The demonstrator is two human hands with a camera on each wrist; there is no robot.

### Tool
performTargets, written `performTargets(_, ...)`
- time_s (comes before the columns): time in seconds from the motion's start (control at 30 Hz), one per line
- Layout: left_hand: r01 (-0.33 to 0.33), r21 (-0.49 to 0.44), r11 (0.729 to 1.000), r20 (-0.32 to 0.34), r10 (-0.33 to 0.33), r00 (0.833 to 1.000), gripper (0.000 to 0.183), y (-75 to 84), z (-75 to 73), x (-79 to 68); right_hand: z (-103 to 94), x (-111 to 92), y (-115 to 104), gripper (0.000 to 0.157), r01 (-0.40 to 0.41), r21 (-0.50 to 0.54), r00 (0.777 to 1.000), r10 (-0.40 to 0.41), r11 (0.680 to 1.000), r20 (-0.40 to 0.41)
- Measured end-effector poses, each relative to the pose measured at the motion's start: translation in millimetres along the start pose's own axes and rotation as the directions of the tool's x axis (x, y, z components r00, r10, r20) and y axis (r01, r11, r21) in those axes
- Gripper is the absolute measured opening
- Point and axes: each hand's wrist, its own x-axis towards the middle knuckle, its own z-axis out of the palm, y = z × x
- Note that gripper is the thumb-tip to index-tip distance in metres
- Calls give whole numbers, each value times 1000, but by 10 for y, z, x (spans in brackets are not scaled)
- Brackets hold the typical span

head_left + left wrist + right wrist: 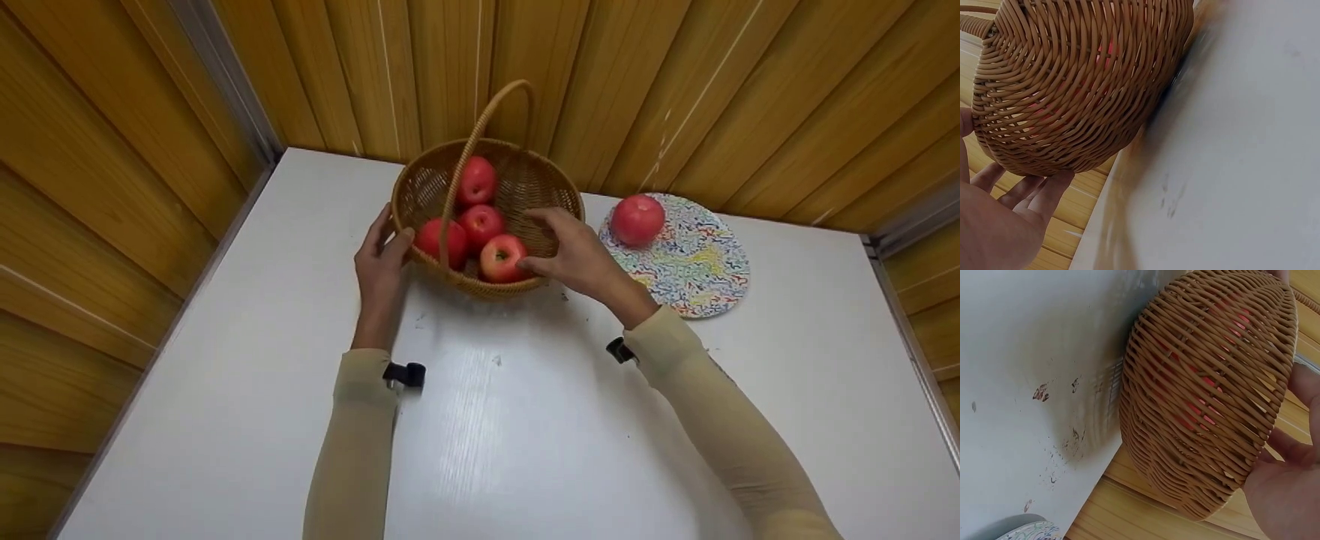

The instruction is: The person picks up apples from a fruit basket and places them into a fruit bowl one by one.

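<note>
A brown wicker basket [487, 289] with an arched handle [491, 111] stands at the back of the table, holding several red apples. My left hand [381, 259] grips its left side, thumb at the rim and fingers against the outer weave. Over the right rim reaches my right hand [581, 255], fingers spread inside the basket. Its thumb is at the edge of the front apple [504, 255], which has a yellowish patch; whether it touches is unclear. In the right wrist view the basket wall [1202, 388] partly hides the fingers.
Right of the basket, another red apple [637, 220] sits on a round, multicoloured speckled mat [697, 262]. A wood-plank wall [637, 82] rises behind the white table [495, 420], and another stands at the left.
</note>
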Motion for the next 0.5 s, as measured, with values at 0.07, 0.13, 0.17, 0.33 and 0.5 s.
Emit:
performTargets(0.07,4,-8,1000,4,-4,1000,53,12,11,4,0,13,-3,75,-11,1,1000,11,1000,24)
performTargets(0.13,11,-10,1000,8,-11,1000,54,19,16,7,-7,27,-15,74,-20,-9,999,21,1000,49)
performTargets(0.17,12,-10,1000,10,-12,1000,54,21,17,8,-10,35,-24,73,-26,-13,998,27,1000,62)
performTargets(0.33,9,-1,1000,16,-9,1000,55,13,5,9,5,110,-51,69,-18,-59,991,26,998,129)
performTargets(0.5,13,-18,1000,15,-12,1000,55,25,5,-4,50,196,-45,63,28,-94,985,-11,995,175)
